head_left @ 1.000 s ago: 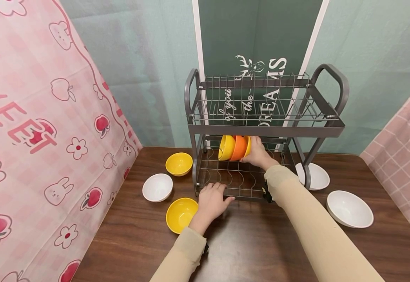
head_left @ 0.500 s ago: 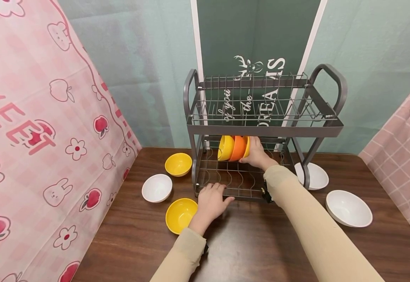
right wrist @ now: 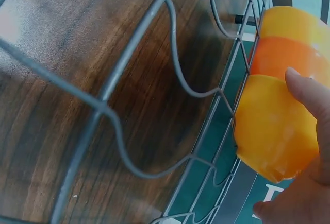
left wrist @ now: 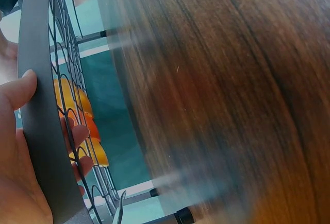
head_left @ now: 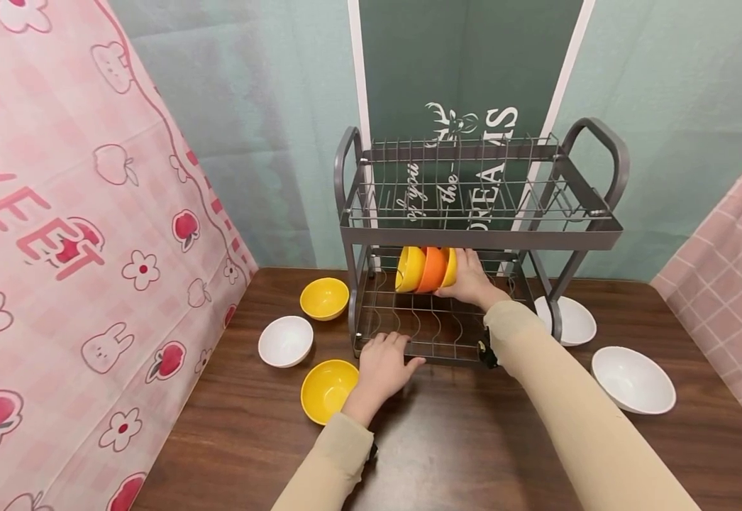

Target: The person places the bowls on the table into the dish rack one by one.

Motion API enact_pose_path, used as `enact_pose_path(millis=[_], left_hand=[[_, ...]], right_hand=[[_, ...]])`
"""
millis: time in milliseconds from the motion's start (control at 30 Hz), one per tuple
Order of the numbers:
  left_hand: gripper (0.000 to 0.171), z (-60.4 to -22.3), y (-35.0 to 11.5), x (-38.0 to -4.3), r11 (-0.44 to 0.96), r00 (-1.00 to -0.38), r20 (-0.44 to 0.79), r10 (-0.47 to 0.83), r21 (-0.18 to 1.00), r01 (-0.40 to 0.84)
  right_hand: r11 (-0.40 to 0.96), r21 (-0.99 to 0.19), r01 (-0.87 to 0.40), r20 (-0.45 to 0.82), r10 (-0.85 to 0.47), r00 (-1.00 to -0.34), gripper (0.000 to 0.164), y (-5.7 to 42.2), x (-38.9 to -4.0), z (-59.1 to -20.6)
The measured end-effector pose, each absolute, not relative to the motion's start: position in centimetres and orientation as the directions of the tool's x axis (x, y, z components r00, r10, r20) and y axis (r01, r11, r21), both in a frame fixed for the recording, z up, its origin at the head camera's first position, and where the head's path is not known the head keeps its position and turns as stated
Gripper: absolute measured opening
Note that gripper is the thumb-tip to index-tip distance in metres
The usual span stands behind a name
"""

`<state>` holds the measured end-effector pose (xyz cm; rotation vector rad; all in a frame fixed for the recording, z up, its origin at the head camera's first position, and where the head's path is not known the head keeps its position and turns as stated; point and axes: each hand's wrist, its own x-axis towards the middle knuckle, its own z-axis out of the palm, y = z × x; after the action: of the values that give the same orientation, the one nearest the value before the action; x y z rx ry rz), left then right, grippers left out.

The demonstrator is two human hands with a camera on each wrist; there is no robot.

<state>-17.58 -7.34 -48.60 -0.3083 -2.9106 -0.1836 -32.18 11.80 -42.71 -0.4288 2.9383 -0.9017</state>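
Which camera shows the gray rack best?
The head view, because nearly all of the rack fits in it. The right wrist view has mainly wires up close; the left wrist view, mainly one rail plus wires.

Right of centre, a dark-grey two-tier metal rack [head_left: 482, 238] stands on a brown wood-grain table [head_left: 447, 440], round yellow and orange bowls [head_left: 433, 270] on its lower tier. Left of it lie two round yellow bowls [head_left: 324, 299] and a round white bowl [head_left: 285, 341]; right of it, two round white bowls [head_left: 633, 381].
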Motion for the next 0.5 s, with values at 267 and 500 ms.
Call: enact_pose_path(millis=[267, 500], left_hand=[[0.053, -48.8, -7.3, -17.6, 0.972, -0.960, 0.204, 0.191, 0.101, 0.214], [0.053, -48.6, -7.3, -17.7, 0.972, -0.961, 0.202, 0.191, 0.101, 0.214]], right_hand=[[0.810, -0.537, -0.235, 0.010, -0.272, -0.962, 0.110, 13.3, -31.5, -42.7], [0.799, -0.549, -0.246, -0.007, -0.299, -0.954, 0.105, 14.4, -29.9, -42.5]])
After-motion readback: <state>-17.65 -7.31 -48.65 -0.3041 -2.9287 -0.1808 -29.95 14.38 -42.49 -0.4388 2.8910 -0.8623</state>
